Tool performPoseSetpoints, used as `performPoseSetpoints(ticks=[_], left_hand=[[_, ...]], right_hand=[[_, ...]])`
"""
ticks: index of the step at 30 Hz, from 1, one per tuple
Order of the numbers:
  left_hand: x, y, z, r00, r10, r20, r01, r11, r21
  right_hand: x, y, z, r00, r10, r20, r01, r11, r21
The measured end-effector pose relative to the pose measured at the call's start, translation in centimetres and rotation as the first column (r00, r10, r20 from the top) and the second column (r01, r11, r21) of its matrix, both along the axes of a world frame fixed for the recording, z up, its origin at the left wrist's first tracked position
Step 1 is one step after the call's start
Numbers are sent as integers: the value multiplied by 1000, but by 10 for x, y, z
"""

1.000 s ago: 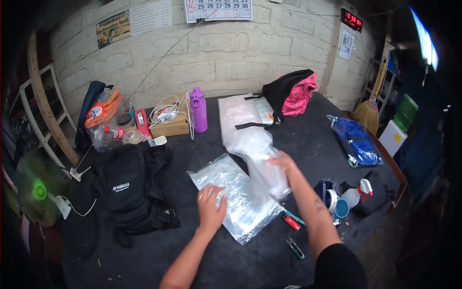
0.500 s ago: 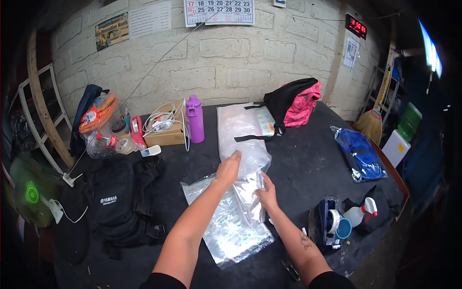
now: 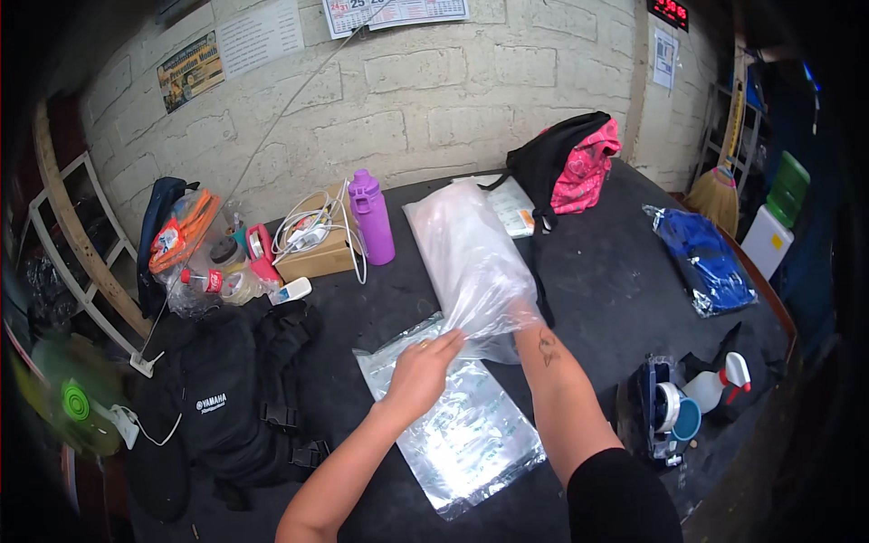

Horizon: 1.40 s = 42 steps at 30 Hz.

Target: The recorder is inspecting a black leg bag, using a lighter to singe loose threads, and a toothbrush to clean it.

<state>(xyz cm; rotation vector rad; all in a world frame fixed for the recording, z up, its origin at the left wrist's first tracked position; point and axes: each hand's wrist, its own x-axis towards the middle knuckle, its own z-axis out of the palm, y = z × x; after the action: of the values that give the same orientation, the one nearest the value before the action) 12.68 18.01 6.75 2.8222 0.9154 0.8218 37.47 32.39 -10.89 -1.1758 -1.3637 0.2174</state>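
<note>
A large clear plastic bag (image 3: 462, 244) lies across the middle of the table, its near end wrinkled and lifted toward me. My left hand (image 3: 427, 364) pinches the edge of its mouth on the left side. My right hand (image 3: 522, 317) reaches into the mouth up to the wrist. Cloudy plastic covers its fingers, so what they hold is hidden. Just below both hands lies a flat stack of shiny clear plastic packaging (image 3: 466, 434), which catches bright glare.
A black bag with straps (image 3: 240, 398) lies left. Behind are a purple bottle (image 3: 373, 217), a cardboard box (image 3: 317, 261) with white cables, and a pink-and-black backpack (image 3: 579, 167). Right are a blue wrapped packet (image 3: 701, 258), a spray bottle (image 3: 715, 385) and a tape roll (image 3: 668, 407).
The folded silvery piece between my hands is out of sight. My right hand has moved forward into the bag. My left hand has come down and nearer. The view has tilted.
</note>
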Motion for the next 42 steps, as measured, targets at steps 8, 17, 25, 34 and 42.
performPoseSetpoints(ticks=[8, 17, 25, 34, 42], left_hand=[[-74, -122, -58, 615, 730, 298, -366, 599, -712], [-48, -138, -70, 525, 809, 263, 331, 90, -939], [-76, -196, 76, 215, 584, 783, 635, 525, -566], [-59, -115, 152, 288, 214, 933, 638, 684, -354], [-10, 41, 116, 450, 487, 748, 375, 658, -654]], right_hand=[[-55, -187, 98, 726, 128, 675, 370, 755, -541], [-83, -247, 91, 937, 219, 272, 99, 582, -807], [-105, -290, 157, 771, 430, -470, -613, 298, -732], [-80, -240, 283, 678, 531, -508, -718, 625, -306], [8, -72, 343, 933, 190, 306, -108, 958, -265]])
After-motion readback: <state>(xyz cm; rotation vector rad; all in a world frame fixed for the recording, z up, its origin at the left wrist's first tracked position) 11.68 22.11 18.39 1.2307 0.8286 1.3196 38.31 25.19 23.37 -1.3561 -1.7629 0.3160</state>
